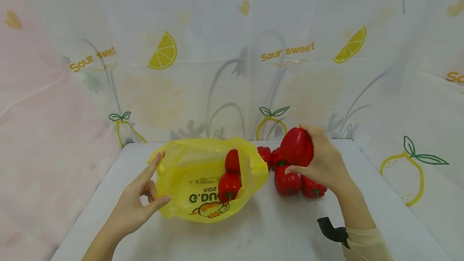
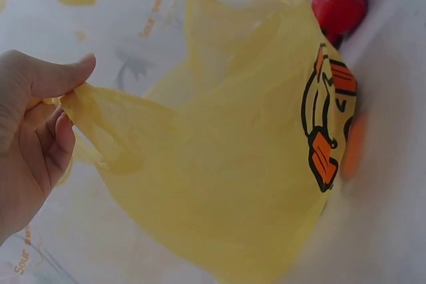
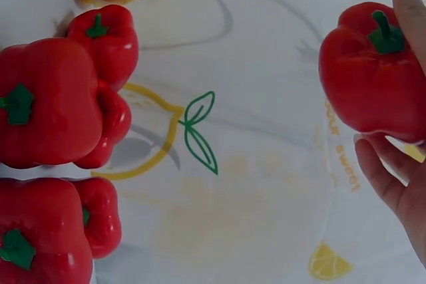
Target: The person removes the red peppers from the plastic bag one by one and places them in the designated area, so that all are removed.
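Note:
My left hand is at the left side of a yellow plastic bag. In the left wrist view its thumb and curled fingers pinch one bag handle, holding the mouth wide. Two red bell peppers lie inside, by the bag's right wall. To the right, my right hand grips another bell pepper, raised above the group on the table. Its green stem shows in the right wrist view.
Several more red bell peppers stand close together on the white table, right of the bag. A patterned cloth hangs behind the table and along its sides. A black strap sticks out from the right sleeve.

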Motion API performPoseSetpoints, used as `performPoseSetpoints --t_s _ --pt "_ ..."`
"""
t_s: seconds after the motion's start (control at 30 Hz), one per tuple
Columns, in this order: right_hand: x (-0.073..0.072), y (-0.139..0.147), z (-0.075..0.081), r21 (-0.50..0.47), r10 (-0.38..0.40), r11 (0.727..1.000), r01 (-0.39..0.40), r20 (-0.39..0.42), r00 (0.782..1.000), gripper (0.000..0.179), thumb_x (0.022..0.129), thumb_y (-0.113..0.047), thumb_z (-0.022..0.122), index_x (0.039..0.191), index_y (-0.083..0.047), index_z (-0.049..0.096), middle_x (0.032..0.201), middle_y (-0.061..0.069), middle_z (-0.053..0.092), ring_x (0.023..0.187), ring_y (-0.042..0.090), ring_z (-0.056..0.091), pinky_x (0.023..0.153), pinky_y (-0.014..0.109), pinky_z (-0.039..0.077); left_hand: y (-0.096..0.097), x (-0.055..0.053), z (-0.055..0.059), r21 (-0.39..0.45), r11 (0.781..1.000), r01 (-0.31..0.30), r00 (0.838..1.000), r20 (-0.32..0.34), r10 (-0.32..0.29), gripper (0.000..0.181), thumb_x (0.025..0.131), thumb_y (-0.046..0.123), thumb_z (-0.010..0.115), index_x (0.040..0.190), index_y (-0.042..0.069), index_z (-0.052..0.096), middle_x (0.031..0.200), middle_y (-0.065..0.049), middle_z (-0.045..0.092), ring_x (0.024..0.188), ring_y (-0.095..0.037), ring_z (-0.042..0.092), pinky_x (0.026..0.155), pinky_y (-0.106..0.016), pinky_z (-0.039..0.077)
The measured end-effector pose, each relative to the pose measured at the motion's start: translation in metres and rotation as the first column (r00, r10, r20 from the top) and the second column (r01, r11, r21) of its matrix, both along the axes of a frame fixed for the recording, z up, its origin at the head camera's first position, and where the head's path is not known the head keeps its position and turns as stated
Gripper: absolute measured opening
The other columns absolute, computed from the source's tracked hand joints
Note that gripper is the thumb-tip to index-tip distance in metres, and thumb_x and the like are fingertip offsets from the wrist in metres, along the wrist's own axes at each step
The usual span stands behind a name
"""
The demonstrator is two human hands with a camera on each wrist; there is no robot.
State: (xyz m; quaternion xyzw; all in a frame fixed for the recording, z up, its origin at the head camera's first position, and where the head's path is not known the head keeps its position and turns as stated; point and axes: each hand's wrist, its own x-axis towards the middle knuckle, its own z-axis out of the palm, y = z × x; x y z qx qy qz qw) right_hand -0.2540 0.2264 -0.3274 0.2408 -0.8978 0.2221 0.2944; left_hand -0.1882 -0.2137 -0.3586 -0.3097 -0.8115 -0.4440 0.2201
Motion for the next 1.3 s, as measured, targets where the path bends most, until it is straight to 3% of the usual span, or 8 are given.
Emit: performPoseSetpoints --t_s 0.8,1.1,1.3 --pt "-0.002 0.022 -0.013 0.007 -0.052 0.999 0.052 0.071 0.996 0.112 0.056 -0.032 0.095 0.145 -0.005 0.032 0.135 0.018 0.044 0.114 0.037 0.049 0.073 0.058 0.052 -0.001 0.001 0.002 -0.005 1.000 -0.022 1.000 0.007 0.022 0.107 0.059 -0.025 0.075 0.150 0.000 0.025 0.154 -0.009 0.032 0.051 -0.003 0.038 0.052 -0.020 0.038" --pt "-0.001 0.028 -0.019 0.006 -0.049 0.999 0.049 0.068 0.996 0.112 0.055 -0.032 0.095 0.144 -0.004 0.033 0.131 0.019 0.046 0.111 0.038 0.051 0.071 0.057 0.053 0.002 -0.001 0.001 0.011 1.000 0.019 1.000 -0.003 -0.019 0.107 0.058 -0.027 0.074 0.150 -0.003 0.025 0.154 -0.012 0.031 0.051 -0.003 0.037 0.051 -0.020 0.038" --pt "-0.002 0.020 -0.028 -0.006 -0.043 0.999 0.046 0.222 0.974 0.110 0.056 -0.034 0.094 0.142 -0.008 0.031 0.128 0.015 0.047 0.105 0.038 0.056 0.073 0.055 0.054 0.002 -0.001 -0.001 0.012 1.000 0.020 1.000 0.011 -0.021 0.106 0.059 -0.026 0.074 0.150 -0.002 0.025 0.155 -0.010 0.030 0.051 -0.003 0.037 0.051 -0.021 0.038"
